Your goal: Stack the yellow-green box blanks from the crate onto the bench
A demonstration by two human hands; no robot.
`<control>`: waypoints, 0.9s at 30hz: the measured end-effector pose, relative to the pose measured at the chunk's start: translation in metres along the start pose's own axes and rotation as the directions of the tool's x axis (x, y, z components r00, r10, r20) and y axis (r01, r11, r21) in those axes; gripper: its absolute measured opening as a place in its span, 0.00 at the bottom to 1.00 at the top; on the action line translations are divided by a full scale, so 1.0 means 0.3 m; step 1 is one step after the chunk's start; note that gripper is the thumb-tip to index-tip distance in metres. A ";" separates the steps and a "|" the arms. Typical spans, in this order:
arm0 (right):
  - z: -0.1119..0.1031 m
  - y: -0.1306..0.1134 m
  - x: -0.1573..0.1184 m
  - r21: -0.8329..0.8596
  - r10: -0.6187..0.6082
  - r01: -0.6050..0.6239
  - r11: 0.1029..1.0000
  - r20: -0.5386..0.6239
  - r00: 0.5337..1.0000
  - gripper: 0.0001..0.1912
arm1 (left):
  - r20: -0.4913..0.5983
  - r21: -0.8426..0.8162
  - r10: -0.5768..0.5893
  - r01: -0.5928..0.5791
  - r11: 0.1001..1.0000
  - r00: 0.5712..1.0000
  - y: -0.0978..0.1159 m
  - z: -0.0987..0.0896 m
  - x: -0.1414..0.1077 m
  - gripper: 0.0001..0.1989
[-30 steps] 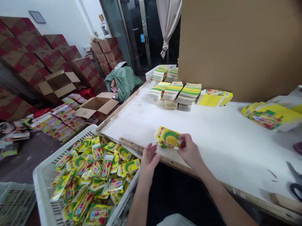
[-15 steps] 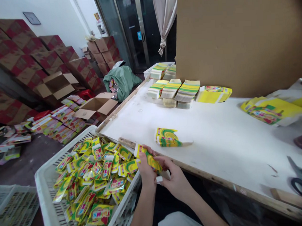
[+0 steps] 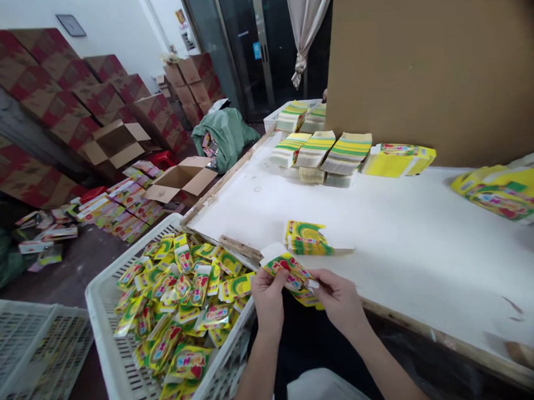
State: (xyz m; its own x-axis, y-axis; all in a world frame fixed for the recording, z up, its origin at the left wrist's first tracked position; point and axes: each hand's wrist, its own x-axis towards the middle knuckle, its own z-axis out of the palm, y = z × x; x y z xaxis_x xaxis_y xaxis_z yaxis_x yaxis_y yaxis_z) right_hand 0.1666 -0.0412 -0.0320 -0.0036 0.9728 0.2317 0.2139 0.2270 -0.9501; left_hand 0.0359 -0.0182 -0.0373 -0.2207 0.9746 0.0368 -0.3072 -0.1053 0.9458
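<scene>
Over the table's near edge, my left hand (image 3: 269, 300) grips a small printed carton (image 3: 284, 263) in yellow, green and red, thumb on its face. A white flap sticks up at its upper left end. My right hand (image 3: 342, 300) pinches the carton's right end at a small white flap. More yellow card shows beneath it, and I cannot tell whether that is a second carton. Just beyond my hands, a row of flat yellow-green cartons (image 3: 307, 238) lies on the white table (image 3: 396, 230). To my left, a white plastic crate (image 3: 99, 325) holds many similar small cartons (image 3: 183, 310).
Stacked flat cartons (image 3: 347, 152) and a yellow carton bundle (image 3: 398, 159) stand at the table's back, before a brown board (image 3: 420, 69). More yellow packaging (image 3: 501, 193) lies right. A wooden strip (image 3: 240, 247) sits by the crate. Cardboard boxes (image 3: 63, 108) are piled at far left.
The carton has turned so its red-lettered face and raised white flap show. My right hand has shifted right to the carton's end. The view has swung slightly left.
</scene>
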 end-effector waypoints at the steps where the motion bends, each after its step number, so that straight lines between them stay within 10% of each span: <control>1: -0.014 0.011 0.003 -0.094 -0.047 0.043 0.995 -0.045 0.998 0.14 | 0.003 0.077 0.079 -0.079 0.994 0.997 0.025 0.003 -0.010 0.15; 5: -0.077 0.013 0.014 -0.486 -0.350 0.262 0.833 -0.098 0.931 0.17 | 0.160 0.420 0.434 -0.459 0.783 0.887 0.167 0.013 -0.048 0.35; 8: -0.088 -0.027 0.003 -0.545 -0.528 0.465 0.697 0.049 0.848 0.16 | 0.466 0.613 0.181 -0.463 0.640 0.866 0.231 0.015 -0.041 0.46; 11: -0.074 -0.056 -0.018 -0.483 -0.559 0.509 0.712 0.047 0.828 0.17 | 0.531 0.691 -0.134 -0.336 0.639 0.837 0.215 0.017 -0.019 0.46; 15: -0.065 -0.056 -0.031 -0.140 -0.167 0.129 0.982 -0.304 0.938 0.34 | 0.549 0.636 -0.147 -0.297 0.712 0.823 0.144 0.029 -0.037 0.34; 20: -0.054 -0.048 -0.018 0.470 0.285 -0.322 0.822 0.148 0.947 0.24 | 0.644 0.494 -0.001 -0.415 0.764 0.765 0.091 0.050 -0.087 0.35; 27: -0.034 -0.025 -0.022 0.411 0.261 -0.255 0.875 0.041 0.964 0.26 | 0.665 0.576 -0.053 -0.466 0.672 0.745 0.105 0.053 -0.052 0.25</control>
State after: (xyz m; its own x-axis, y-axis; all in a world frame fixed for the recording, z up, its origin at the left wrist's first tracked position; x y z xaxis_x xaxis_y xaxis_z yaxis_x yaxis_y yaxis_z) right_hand 0.1750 -0.0499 -0.0241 0.0127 0.9994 -0.0335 -0.2132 -0.0301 -0.9766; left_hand 0.0442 -0.0336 -0.0029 0.4674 0.8630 0.1920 0.4295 -0.4115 0.8039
